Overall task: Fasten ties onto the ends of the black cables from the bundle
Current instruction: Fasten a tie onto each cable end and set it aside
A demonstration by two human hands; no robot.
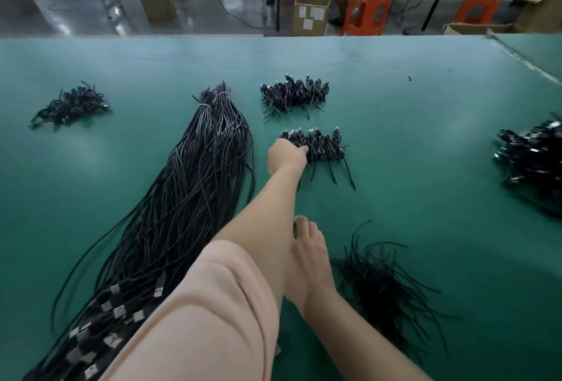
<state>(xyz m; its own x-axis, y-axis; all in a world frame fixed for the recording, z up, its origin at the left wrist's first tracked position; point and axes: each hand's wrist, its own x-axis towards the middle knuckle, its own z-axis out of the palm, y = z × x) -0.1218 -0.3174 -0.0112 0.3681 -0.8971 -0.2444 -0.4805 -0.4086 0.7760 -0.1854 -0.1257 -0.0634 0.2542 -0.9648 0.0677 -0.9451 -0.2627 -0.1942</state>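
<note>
Cable bundle (188,186) long axis runs near-left to far; left hand (286,154) grip clamped on tied cables (319,146); right hand (307,259) relaxed.

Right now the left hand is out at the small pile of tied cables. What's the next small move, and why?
Probably draw the left hand back from the finished pile to the long cable bundle for another cable. Its fingers lie on the pile; whether they grip anything is unclear. The right hand rests on the table beside the loose ties.

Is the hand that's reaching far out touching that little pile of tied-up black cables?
Touching. In the head view, the left hand lies against the near pile of tied cables, its fingertips buried in the pile's left edge with no green table between them.
</note>
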